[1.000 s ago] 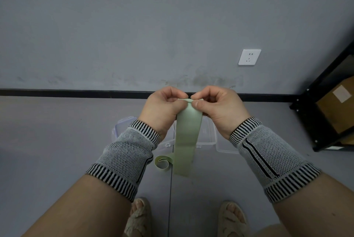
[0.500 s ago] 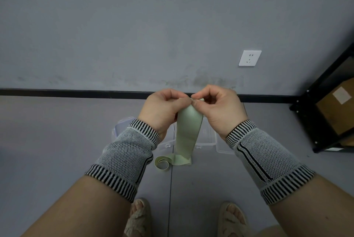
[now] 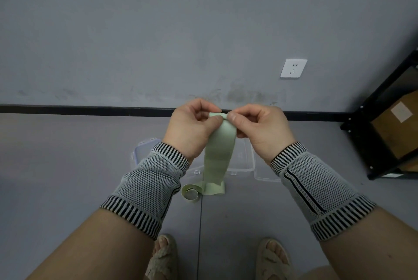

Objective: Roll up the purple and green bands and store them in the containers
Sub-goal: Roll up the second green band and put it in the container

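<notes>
Green band (image 3: pixel 219 148) hanging lengthwise from pinching left hand (image 3: pixel 191 131) and right hand (image 3: pixel 263 129), top edge rolling over, curled tail touching floor (image 3: pixel 67 166) before clear containers (image 3: pixel 260 166).

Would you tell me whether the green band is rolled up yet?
Barely: only its top end is curled, between both hands. The rest of the green band hangs unrolled to the floor, its tail curling there.

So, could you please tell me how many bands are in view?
1: the green band, pinched at its top by the left hand and right hand. A purple one may be hidden.
</notes>
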`<state>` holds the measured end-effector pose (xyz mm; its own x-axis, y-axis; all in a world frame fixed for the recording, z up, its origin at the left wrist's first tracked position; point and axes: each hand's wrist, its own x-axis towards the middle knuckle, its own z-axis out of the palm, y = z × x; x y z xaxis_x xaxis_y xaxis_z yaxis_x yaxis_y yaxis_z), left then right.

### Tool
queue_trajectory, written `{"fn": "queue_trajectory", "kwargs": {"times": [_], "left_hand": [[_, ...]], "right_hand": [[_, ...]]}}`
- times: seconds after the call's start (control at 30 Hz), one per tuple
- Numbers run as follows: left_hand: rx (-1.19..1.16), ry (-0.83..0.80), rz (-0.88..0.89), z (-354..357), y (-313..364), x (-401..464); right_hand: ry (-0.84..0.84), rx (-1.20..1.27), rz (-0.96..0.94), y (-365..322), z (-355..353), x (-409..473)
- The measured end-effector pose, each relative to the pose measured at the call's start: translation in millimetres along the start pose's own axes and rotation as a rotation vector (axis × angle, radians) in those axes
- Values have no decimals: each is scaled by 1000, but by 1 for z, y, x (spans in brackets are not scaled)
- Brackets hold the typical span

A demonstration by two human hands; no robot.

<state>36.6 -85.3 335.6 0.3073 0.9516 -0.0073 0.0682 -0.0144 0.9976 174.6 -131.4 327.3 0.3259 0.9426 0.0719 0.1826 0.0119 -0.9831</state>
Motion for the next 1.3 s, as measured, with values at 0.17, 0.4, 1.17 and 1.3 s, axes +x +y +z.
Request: {"fn": "queue_trajectory", "kwargs": {"times": [0.17, 0.4, 1.17, 1.3], "left_hand": [[-11, -4, -92, -3, 0, 3], [-143, -58, -131, -4, 3, 1], [-166, -33, -125, -5, 4, 2], [-219, -35, -194, -7, 5, 2]], "right_hand": [[45, -56, -61, 2, 1, 1], [34, -4, -108, 0, 2, 2], [54, 185, -15, -5, -4, 0], [79, 157, -21, -5, -4, 1]]}}
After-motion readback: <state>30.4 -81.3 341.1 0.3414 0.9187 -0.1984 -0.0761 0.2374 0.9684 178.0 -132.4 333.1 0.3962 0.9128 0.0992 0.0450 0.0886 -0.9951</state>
